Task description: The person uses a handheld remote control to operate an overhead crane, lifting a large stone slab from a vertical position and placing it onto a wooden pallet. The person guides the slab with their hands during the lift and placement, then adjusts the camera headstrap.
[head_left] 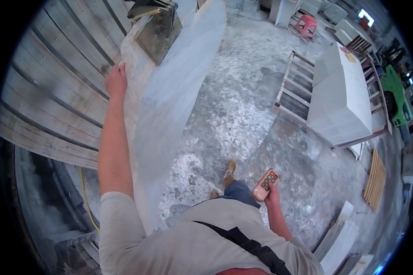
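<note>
A large pale stone slab (172, 107) stands on edge in front of me, its rough top rim running away from me. My left hand (116, 81), arm stretched forward, is closed at that rim; its fingertips are partly hidden. At the slab's far end a dark metal lifting clamp (170, 10) sits against the rim, with a brownish flat plate (159, 36) beside it. Low on the right, my right hand (272, 196) is wrapped round an orange remote control (266, 184) with several dark buttons, the thumb along its side.
Left of the slab lies a slatted wooden platform (55, 87). White slabs (339, 96) lean on a metal rack (294, 87) at right. Beyond are a red stool (306, 26) and a green machine (396, 94). A wooden pallet (375, 181) and stone offcuts (337, 240) lie nearer.
</note>
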Action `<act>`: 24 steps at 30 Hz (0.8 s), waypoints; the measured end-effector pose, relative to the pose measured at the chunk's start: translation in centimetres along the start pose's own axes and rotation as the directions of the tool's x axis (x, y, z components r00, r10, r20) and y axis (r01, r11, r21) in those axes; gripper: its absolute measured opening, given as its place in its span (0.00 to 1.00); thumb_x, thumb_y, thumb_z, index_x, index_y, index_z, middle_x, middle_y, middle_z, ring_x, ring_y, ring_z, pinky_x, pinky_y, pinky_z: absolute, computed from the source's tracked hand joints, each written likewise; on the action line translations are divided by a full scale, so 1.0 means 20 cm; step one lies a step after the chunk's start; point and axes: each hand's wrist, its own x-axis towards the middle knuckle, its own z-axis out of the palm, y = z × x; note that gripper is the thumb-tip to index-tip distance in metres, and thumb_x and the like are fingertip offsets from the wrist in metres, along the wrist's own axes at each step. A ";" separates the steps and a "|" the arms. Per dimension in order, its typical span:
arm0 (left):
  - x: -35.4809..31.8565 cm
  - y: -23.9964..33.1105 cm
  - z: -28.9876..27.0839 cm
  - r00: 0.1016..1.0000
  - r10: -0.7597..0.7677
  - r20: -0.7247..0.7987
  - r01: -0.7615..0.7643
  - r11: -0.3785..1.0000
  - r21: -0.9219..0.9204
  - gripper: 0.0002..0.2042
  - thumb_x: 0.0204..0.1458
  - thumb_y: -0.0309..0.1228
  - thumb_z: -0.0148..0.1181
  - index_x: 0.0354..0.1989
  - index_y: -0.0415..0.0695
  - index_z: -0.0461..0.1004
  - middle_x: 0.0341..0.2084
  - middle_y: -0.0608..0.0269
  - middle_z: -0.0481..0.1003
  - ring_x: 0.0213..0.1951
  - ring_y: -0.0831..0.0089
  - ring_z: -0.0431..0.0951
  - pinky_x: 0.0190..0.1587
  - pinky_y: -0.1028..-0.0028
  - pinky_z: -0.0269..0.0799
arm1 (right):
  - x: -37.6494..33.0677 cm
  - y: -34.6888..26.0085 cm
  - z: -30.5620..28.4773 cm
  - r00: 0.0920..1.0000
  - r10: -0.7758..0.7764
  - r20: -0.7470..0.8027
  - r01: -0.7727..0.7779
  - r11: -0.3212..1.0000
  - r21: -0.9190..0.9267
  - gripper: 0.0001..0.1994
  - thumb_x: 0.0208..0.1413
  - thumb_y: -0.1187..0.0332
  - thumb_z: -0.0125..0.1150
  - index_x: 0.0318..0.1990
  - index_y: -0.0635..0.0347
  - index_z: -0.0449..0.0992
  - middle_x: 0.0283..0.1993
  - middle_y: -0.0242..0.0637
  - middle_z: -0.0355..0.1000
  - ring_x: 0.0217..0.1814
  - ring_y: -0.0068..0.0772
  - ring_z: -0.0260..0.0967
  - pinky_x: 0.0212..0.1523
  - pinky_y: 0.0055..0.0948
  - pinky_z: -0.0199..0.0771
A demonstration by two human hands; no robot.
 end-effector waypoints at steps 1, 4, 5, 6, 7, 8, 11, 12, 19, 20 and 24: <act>0.04 0.03 0.03 1.000 -0.003 0.008 0.003 1.000 0.001 0.20 0.57 0.50 0.44 0.27 0.46 0.69 0.24 0.49 0.75 0.30 0.46 0.74 0.31 0.52 0.67 | 0.09 -0.02 0.04 1.000 -0.004 0.001 0.004 1.000 -0.010 0.12 0.56 0.69 0.51 0.47 0.63 0.69 0.42 0.38 0.72 0.43 0.34 0.71 0.46 0.36 0.73; 0.13 0.11 0.14 0.998 -0.049 0.030 0.048 0.998 0.033 0.20 0.57 0.51 0.43 0.28 0.46 0.70 0.25 0.49 0.75 0.32 0.47 0.74 0.32 0.53 0.67 | 0.37 -0.09 0.18 1.000 0.027 0.015 -0.027 1.000 0.015 0.12 0.56 0.70 0.51 0.47 0.64 0.69 0.42 0.38 0.72 0.44 0.34 0.72 0.46 0.35 0.73; 0.15 0.13 0.17 0.999 -0.046 0.025 0.045 0.999 0.028 0.21 0.57 0.51 0.43 0.27 0.45 0.69 0.25 0.49 0.74 0.32 0.47 0.74 0.32 0.53 0.67 | 0.46 -0.12 0.23 0.999 0.040 0.015 -0.040 0.999 0.023 0.12 0.56 0.70 0.51 0.47 0.64 0.69 0.42 0.38 0.72 0.44 0.34 0.72 0.46 0.35 0.73; 0.18 0.14 0.21 0.999 -0.043 0.020 0.042 0.999 0.024 0.21 0.57 0.51 0.43 0.27 0.45 0.69 0.24 0.48 0.74 0.32 0.47 0.74 0.32 0.53 0.67 | 0.55 -0.14 0.29 0.999 0.045 0.025 -0.046 0.999 0.029 0.12 0.56 0.70 0.51 0.47 0.63 0.69 0.43 0.38 0.72 0.44 0.34 0.72 0.46 0.36 0.73; 0.22 0.15 0.23 0.999 -0.040 0.012 0.040 0.999 0.018 0.22 0.56 0.52 0.43 0.27 0.45 0.69 0.24 0.48 0.74 0.32 0.47 0.74 0.32 0.53 0.66 | 0.64 -0.17 0.33 0.998 0.055 0.036 -0.056 0.998 0.028 0.12 0.56 0.70 0.51 0.46 0.63 0.69 0.42 0.38 0.72 0.44 0.34 0.72 0.46 0.36 0.73; 0.24 0.17 0.26 0.999 -0.036 0.024 0.036 0.999 0.015 0.22 0.56 0.52 0.43 0.27 0.44 0.68 0.24 0.48 0.74 0.32 0.47 0.73 0.32 0.54 0.66 | 0.73 -0.20 0.37 0.997 0.066 0.047 -0.067 0.997 0.026 0.12 0.56 0.70 0.51 0.46 0.63 0.69 0.42 0.38 0.72 0.44 0.34 0.72 0.46 0.36 0.73; 0.30 0.21 0.32 0.999 -0.010 0.039 0.010 1.000 -0.019 0.23 0.56 0.53 0.44 0.26 0.43 0.67 0.23 0.47 0.72 0.31 0.47 0.72 0.31 0.55 0.65 | 0.94 -0.29 0.50 0.992 0.100 0.072 -0.100 0.995 -0.002 0.12 0.55 0.70 0.52 0.46 0.63 0.70 0.42 0.37 0.73 0.43 0.34 0.72 0.46 0.35 0.73; 0.33 0.23 0.35 1.000 0.010 0.028 -0.009 0.999 -0.048 0.23 0.56 0.53 0.44 0.25 0.42 0.66 0.22 0.46 0.71 0.30 0.47 0.72 0.31 0.56 0.64 | 1.02 -0.32 0.54 0.992 0.103 0.077 -0.101 0.995 -0.024 0.12 0.55 0.70 0.52 0.46 0.63 0.70 0.42 0.37 0.73 0.43 0.34 0.72 0.47 0.35 0.73; 0.46 0.37 0.50 0.998 0.015 0.056 -0.010 0.995 -0.099 0.24 0.56 0.53 0.45 0.24 0.41 0.63 0.20 0.46 0.68 0.28 0.47 0.69 0.29 0.57 0.62 | 1.32 -0.53 0.74 0.978 0.160 0.132 -0.150 0.985 -0.085 0.12 0.56 0.70 0.52 0.46 0.62 0.69 0.43 0.36 0.72 0.44 0.33 0.71 0.46 0.34 0.72; 0.48 0.40 0.52 0.998 0.008 0.061 -0.001 0.993 -0.116 0.24 0.56 0.53 0.46 0.24 0.41 0.63 0.20 0.46 0.68 0.28 0.47 0.69 0.29 0.58 0.62 | 1.37 -0.53 0.74 0.980 0.165 0.109 -0.155 0.984 -0.088 0.12 0.55 0.70 0.52 0.46 0.63 0.69 0.43 0.36 0.72 0.44 0.33 0.71 0.46 0.34 0.72; 0.57 0.45 0.60 0.998 0.029 0.051 -0.024 0.995 -0.100 0.24 0.55 0.53 0.47 0.24 0.41 0.64 0.20 0.46 0.68 0.28 0.46 0.69 0.29 0.58 0.62 | 1.51 -0.52 0.80 0.977 0.199 0.072 -0.191 0.976 -0.103 0.12 0.55 0.70 0.53 0.46 0.64 0.69 0.42 0.36 0.72 0.43 0.32 0.71 0.46 0.34 0.72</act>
